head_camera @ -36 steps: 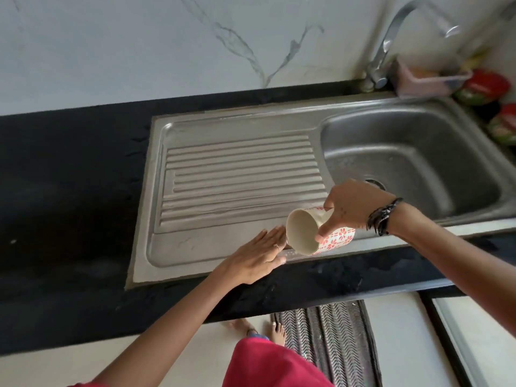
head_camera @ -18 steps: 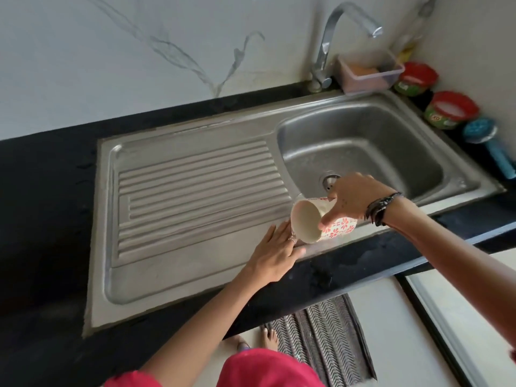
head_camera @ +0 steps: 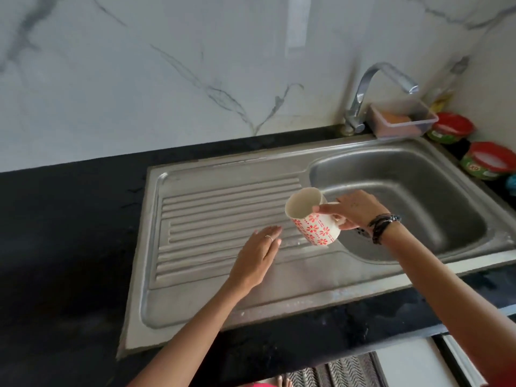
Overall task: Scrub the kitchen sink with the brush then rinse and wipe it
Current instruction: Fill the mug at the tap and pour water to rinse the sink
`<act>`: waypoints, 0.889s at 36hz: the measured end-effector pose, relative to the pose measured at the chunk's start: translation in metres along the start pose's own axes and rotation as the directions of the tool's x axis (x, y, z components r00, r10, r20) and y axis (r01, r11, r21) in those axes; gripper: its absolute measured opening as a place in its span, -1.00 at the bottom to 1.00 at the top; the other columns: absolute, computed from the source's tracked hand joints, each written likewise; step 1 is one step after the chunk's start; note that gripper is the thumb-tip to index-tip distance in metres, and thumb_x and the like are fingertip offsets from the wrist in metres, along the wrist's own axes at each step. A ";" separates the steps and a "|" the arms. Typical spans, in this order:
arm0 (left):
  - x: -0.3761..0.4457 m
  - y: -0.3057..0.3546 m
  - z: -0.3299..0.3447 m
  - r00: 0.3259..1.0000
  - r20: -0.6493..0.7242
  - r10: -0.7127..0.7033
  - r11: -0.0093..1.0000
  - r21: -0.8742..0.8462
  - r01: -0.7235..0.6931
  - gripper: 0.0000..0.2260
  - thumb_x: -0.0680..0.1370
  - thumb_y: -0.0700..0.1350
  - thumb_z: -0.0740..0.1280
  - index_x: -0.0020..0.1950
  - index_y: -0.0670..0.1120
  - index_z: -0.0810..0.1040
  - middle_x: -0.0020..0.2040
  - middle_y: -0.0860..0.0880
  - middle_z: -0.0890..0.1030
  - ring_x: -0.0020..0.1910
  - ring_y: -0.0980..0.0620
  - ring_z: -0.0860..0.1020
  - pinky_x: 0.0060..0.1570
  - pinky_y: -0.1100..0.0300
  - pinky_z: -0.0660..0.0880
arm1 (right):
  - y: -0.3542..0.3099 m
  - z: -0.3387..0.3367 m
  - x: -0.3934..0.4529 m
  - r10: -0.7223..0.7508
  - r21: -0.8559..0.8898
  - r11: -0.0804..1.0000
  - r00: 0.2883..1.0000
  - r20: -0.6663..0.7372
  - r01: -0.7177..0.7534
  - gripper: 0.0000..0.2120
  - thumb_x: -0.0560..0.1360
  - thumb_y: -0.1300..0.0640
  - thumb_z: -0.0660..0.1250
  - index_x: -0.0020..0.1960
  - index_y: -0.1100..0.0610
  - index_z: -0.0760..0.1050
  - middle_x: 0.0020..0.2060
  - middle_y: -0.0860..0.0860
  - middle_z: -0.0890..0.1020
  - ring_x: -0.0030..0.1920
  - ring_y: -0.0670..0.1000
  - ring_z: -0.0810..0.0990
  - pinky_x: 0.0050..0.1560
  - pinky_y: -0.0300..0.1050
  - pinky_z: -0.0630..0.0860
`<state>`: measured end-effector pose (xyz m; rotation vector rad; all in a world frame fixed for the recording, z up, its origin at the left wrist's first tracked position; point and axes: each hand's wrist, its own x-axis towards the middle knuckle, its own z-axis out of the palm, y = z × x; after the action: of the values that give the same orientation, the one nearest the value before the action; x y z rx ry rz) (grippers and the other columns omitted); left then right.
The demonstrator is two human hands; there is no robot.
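A steel sink (head_camera: 413,174) with a ribbed drainboard (head_camera: 212,216) is set into a black counter. My right hand (head_camera: 354,209) grips a white mug with red flowers (head_camera: 314,219), tilted with its mouth toward the left, above where drainboard and basin meet. My left hand (head_camera: 258,256) lies flat on the drainboard ribs, fingers straight, a little left of the mug. No brush is in view.
The tap (head_camera: 363,99) stands at the back of the basin. Beside it sits a clear plastic box (head_camera: 402,118) with something orange inside. Two red-lidded tubs (head_camera: 452,128) (head_camera: 488,163) stand at the far right. Black counter (head_camera: 64,247) stretches left. A mat (head_camera: 335,370) lies on the floor.
My right hand has raised the mug from the sink's front edge to over the drainboard. My left hand has slid from the front rim onto the ribs. The view has shifted.
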<state>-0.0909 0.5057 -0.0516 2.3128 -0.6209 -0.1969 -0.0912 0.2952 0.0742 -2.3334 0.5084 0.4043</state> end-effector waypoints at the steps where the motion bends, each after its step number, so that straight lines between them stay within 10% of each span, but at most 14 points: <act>1: 0.000 -0.008 -0.009 0.999 -0.049 -0.005 1.000 -0.013 0.004 -0.65 0.65 -0.05 0.07 0.42 -0.06 0.35 0.40 0.05 0.39 0.40 0.15 0.29 0.43 0.26 0.13 | -0.009 0.003 0.003 -0.031 -0.038 0.999 1.000 0.003 0.031 -0.53 0.37 -0.15 0.41 -0.12 0.29 0.55 -0.10 0.17 0.67 -0.09 0.12 0.66 0.05 0.04 0.59; 11: 0.028 -0.087 -0.083 0.951 -0.227 -0.209 0.977 -0.079 0.196 -0.66 0.64 -0.09 0.10 0.42 -0.08 0.35 0.39 0.01 0.41 0.38 0.16 0.32 0.33 0.41 0.14 | -0.108 0.034 0.055 -0.197 -0.200 0.957 0.978 0.077 0.208 -0.54 0.45 -0.16 0.32 -0.02 0.27 0.57 -0.07 0.17 0.67 -0.07 0.13 0.66 -0.07 -0.08 0.56; 17: 0.065 -0.139 -0.118 0.918 -0.251 -0.307 0.952 -0.098 0.291 -0.59 0.65 -0.07 0.08 0.49 -0.12 0.19 0.50 -0.03 0.20 0.49 0.12 0.12 0.39 0.35 0.00 | -0.165 0.051 0.092 -0.247 -0.226 0.938 0.965 0.095 0.262 -0.59 0.46 -0.20 0.28 -0.38 0.07 0.34 -0.32 0.01 0.54 -0.15 0.08 0.64 -0.37 -0.29 0.34; 25: 0.130 -0.196 -0.145 0.840 -0.339 -0.425 0.864 0.125 0.487 -0.40 0.64 0.06 0.04 0.52 -0.24 -0.10 0.54 -0.17 -0.11 0.52 -0.07 -0.13 0.47 0.11 -0.15 | -0.218 0.076 0.152 -0.265 -0.331 0.900 0.958 0.107 0.285 -0.63 0.45 -0.17 0.30 -0.04 0.14 0.60 -0.17 0.06 0.65 -0.20 0.03 0.62 -0.27 -0.26 0.47; 32: 0.157 -0.210 -0.132 0.819 -0.334 -0.466 0.834 0.143 0.533 -0.33 0.62 0.14 0.00 0.51 -0.24 -0.21 0.53 -0.18 -0.21 0.52 -0.08 -0.20 0.48 0.11 -0.17 | -0.234 0.080 0.190 -0.247 -0.488 0.834 0.965 0.086 0.257 -0.63 0.42 -0.20 0.32 -0.27 0.12 0.48 -0.43 -0.06 0.48 -0.37 -0.04 0.50 -0.41 -0.30 0.34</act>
<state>0.1665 0.6407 -0.0935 2.6273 0.1406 -0.0276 0.1724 0.4626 0.0721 -2.8435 0.0763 0.4719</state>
